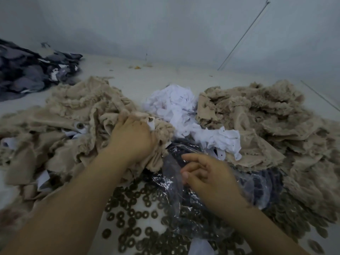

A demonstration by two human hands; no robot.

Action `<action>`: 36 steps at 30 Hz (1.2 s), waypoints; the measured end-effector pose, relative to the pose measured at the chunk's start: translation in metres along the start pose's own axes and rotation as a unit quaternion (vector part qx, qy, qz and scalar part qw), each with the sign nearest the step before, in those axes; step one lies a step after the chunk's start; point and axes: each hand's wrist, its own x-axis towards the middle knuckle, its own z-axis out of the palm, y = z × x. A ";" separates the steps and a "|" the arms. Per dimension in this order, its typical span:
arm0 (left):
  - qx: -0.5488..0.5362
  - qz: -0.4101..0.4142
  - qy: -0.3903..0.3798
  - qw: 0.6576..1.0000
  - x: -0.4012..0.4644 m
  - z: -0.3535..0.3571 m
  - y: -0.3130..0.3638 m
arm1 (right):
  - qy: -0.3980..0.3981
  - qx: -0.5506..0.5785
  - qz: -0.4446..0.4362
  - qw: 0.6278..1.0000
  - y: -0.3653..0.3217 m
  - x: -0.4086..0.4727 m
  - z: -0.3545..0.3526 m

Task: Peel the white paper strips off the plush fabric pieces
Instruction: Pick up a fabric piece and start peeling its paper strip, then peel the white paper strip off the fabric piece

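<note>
Item: beige plush piece (161, 131), soft, light, floppy, gripped in left hand (131, 138); its thin tearable white strip (151, 126) best pinched at the exposed edge; right hand (206, 173) loosely curled, empty.

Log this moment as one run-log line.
left hand: grips beige plush fabric piece | right hand: empty, fingers loosely curled over clear plastic bag | peeled white paper strips: heaped behind

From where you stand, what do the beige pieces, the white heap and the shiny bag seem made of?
Beige pieces: plush fabric, fuzzy pile with frayed edges. White heap: probably thin paper, matte, crumpled, torn, punched with holes. Bag: likely clear plastic film, glossy with wrinkled highlights, its dark contents showing through.
</note>
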 end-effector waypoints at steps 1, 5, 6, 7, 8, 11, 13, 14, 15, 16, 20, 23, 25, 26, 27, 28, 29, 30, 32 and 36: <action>0.004 0.002 0.026 1.000 -0.002 0.003 0.001 | 0.017 -0.031 -0.015 0.999 0.000 0.001 -0.001; 0.015 0.077 0.186 0.979 -0.009 -0.004 0.023 | 0.087 -0.158 -0.086 0.980 -0.002 0.004 -0.011; 0.006 0.097 0.208 0.973 -0.010 -0.007 0.031 | 0.096 -0.177 -0.092 0.975 -0.003 0.005 -0.015; -0.003 0.124 0.224 0.967 -0.011 -0.009 0.038 | 0.103 -0.190 -0.094 0.972 -0.004 0.006 -0.019; -0.015 0.161 0.239 0.958 -0.013 -0.010 0.046 | 0.107 -0.199 -0.094 0.970 -0.004 0.006 -0.024; -0.029 0.247 0.193 0.949 -0.018 -0.006 0.058 | 0.134 -0.244 -0.093 0.956 -0.001 0.009 -0.036; -0.035 0.197 0.121 0.972 -0.014 0.001 0.049 | 0.155 -0.275 -0.086 0.945 0.003 0.010 -0.044; -0.032 0.164 0.100 0.981 -0.012 0.005 0.041 | 0.163 -0.287 -0.079 0.941 0.005 0.011 -0.048; -0.021 0.144 0.091 0.985 -0.009 0.010 0.031 | 0.167 -0.299 -0.070 0.937 0.007 0.011 -0.050; -0.013 0.134 0.090 0.987 -0.007 0.015 0.021 | 0.169 -0.309 -0.059 0.934 0.009 0.011 -0.051; -0.005 0.137 0.113 0.984 -0.004 0.017 0.012 | 0.153 -0.338 -0.026 0.928 0.011 0.012 -0.049; -0.014 0.164 0.170 0.972 -0.010 0.012 0.029 | 0.177 -0.332 -0.019 0.926 0.012 0.013 -0.050; -0.028 0.194 0.195 0.961 -0.013 0.010 0.045 | 0.217 -0.346 -0.012 0.913 0.011 0.014 -0.054; -0.032 0.209 0.195 0.958 -0.014 0.009 0.053 | 0.230 -0.354 -0.003 0.907 0.010 0.014 -0.056; -0.038 0.223 0.194 0.955 -0.014 0.008 0.061 | 0.234 -0.360 0.012 0.903 0.010 0.014 -0.058; -0.045 0.234 0.192 0.952 -0.015 0.006 0.067 | 0.232 -0.367 0.031 0.900 0.009 0.013 -0.059; -0.047 0.243 0.189 0.950 -0.016 0.004 0.074 | 0.222 -0.381 0.054 0.896 0.010 0.013 -0.061; -0.047 0.252 0.186 0.949 -0.017 0.003 0.079 | 0.204 -0.408 0.081 0.886 0.010 0.013 -0.062; -0.058 0.269 0.183 0.944 -0.018 0.003 0.089 | 0.157 -0.473 0.136 0.856 0.015 0.015 -0.064; -0.069 0.293 0.161 0.940 -0.020 0.007 0.104 | 0.132 -0.497 0.199 0.834 0.022 0.019 -0.068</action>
